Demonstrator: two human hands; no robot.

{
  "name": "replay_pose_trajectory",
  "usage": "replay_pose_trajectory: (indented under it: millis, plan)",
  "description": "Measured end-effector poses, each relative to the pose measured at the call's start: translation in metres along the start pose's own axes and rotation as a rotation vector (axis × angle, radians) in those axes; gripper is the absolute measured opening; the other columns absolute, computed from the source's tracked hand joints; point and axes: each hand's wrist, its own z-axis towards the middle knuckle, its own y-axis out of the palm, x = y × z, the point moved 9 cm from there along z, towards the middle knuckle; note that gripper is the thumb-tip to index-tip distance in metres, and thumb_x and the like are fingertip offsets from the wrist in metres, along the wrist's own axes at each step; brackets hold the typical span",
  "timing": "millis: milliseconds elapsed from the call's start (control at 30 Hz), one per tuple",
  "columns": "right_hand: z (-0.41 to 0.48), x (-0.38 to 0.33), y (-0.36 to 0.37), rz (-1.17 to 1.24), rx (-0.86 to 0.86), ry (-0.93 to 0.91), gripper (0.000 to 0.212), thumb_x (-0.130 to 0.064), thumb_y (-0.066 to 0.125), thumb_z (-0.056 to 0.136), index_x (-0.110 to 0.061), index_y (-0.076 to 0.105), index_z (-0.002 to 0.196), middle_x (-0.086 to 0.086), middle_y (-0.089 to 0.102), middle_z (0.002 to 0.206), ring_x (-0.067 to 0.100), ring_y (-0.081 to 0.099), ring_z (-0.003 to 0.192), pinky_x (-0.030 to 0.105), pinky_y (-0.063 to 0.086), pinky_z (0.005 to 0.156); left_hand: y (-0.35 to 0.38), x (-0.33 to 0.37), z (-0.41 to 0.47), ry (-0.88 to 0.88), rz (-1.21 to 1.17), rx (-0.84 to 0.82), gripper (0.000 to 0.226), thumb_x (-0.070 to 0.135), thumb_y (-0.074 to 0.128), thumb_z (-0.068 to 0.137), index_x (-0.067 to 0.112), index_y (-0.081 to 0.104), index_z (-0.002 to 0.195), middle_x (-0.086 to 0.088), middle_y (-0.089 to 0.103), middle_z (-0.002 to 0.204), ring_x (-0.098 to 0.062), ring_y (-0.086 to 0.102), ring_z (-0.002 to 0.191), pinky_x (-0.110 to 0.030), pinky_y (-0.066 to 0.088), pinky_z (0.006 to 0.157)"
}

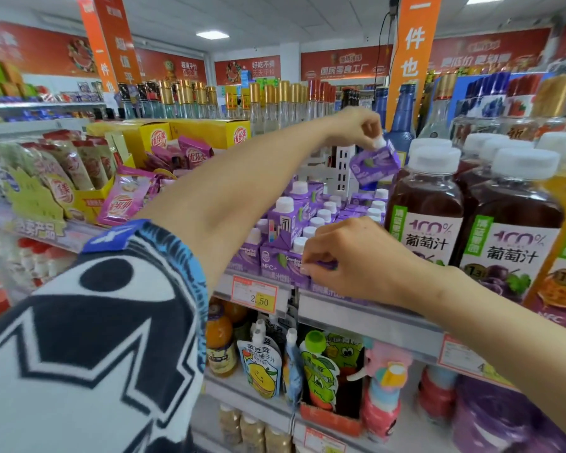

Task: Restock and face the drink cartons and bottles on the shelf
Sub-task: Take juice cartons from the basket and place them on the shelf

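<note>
The person's left hand (356, 125) is reaching across, its fingers pinching together on the white screw cap of a small purple carton (374, 165), which is hanging tilted above the back of the shelf (356, 317). The right hand (356, 259) is curling its fingers onto the top edge of a front carton (325, 265) at the shelf lip. Rows of matching cartons (294, 220), boxy with round white caps, are filling the space between. Dark plastic juice bottles (428, 217) are standing just beside them on the right. A price tag (255, 294) is hanging below, above soft spouted pouches (260, 367).
</note>
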Motion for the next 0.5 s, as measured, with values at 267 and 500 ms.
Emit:
replay_pose_trajectory:
  millis: [267,500]
  plan:
    - [0.005,0.004,-0.001,0.008,-0.058,0.092,0.018,-0.034,0.055,0.091,-0.023,0.069,0.092,-0.008,0.065,0.076,0.015,0.064,0.079,0.028,0.051,0.076,-0.061,-0.002,-0.056,0.080,-0.351,0.235,0.010,0.013,0.057,0.092,0.019,0.049,0.091,0.005,0.062,0.098,-0.004,0.059,0.090,-0.013,0.049,0.067]
    - [-0.017,0.002,-0.039,0.256,0.461,0.198,0.008,-0.022,0.066,0.088,-0.018,0.059,0.090,-0.008,0.059,0.077,0.011,0.059,0.063,0.036,0.052,0.063,-0.090,-0.013,-0.136,0.049,-0.396,0.361,0.012,0.017,0.060,0.091,0.022,0.050,0.092,0.004,0.066,0.090,0.007,0.062,0.078,-0.014,0.047,0.069]
